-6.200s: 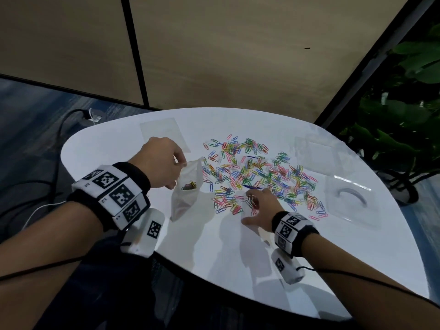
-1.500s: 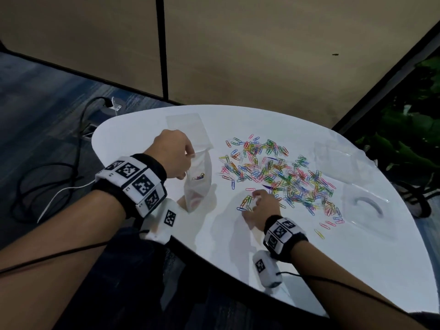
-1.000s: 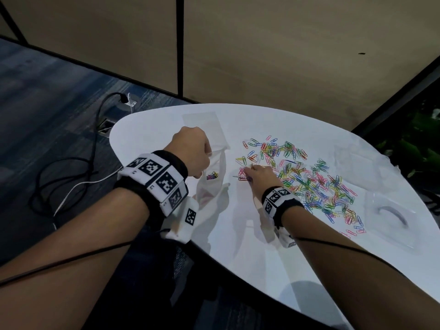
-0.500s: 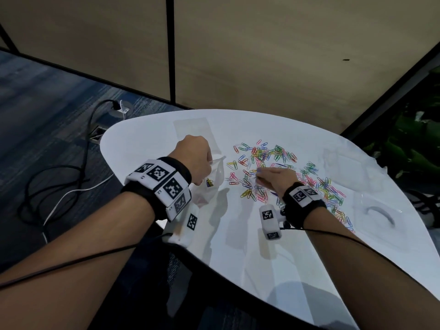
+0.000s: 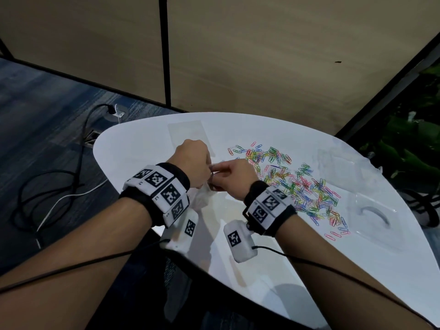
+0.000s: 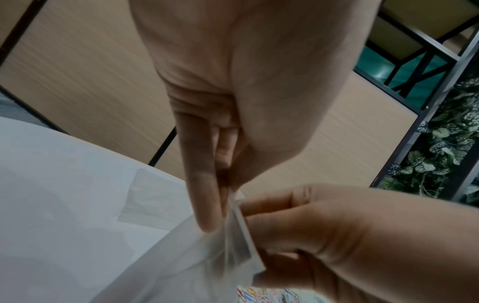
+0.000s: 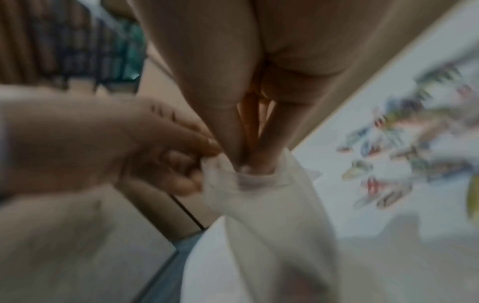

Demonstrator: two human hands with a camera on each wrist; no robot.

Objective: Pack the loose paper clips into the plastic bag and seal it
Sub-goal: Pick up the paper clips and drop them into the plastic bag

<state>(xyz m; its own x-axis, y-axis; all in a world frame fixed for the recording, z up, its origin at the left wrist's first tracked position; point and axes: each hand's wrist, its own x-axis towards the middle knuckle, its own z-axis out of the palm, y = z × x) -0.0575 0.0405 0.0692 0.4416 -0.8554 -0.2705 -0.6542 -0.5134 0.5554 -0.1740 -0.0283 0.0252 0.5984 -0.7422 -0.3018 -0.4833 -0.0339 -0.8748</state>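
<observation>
A small clear plastic bag (image 5: pixel 201 198) hangs over the white table (image 5: pixel 262 270), and my left hand (image 5: pixel 209 166) pinches its rim. In the left wrist view the left hand (image 6: pixel 220 205) holds the bag (image 6: pixel 181 256) by its upper edge. My right hand (image 5: pixel 214 173) meets it there. In the right wrist view the right hand (image 7: pixel 251 162) has bunched fingertips dipped into the bag's (image 7: pixel 272 215) open mouth, pinching paper clips that barely show. A spread of coloured paper clips (image 5: pixel 297 184) lies on the table to the right, also blurred in the right wrist view (image 7: pixel 388 155).
A flat empty bag (image 5: pixel 188 134) lies at the table's far side. More clear bags (image 5: pixel 338 163) and a clear packet with a dark curved piece (image 5: pixel 373 213) lie on the right. Cables (image 5: pixel 59 186) run over the floor on the left, plants (image 5: pixel 416 151) stand on the right.
My right hand left the clip pile and moved left to the bag's mouth. The left hand kept hold of the bag, which now hangs lower behind the wrists.
</observation>
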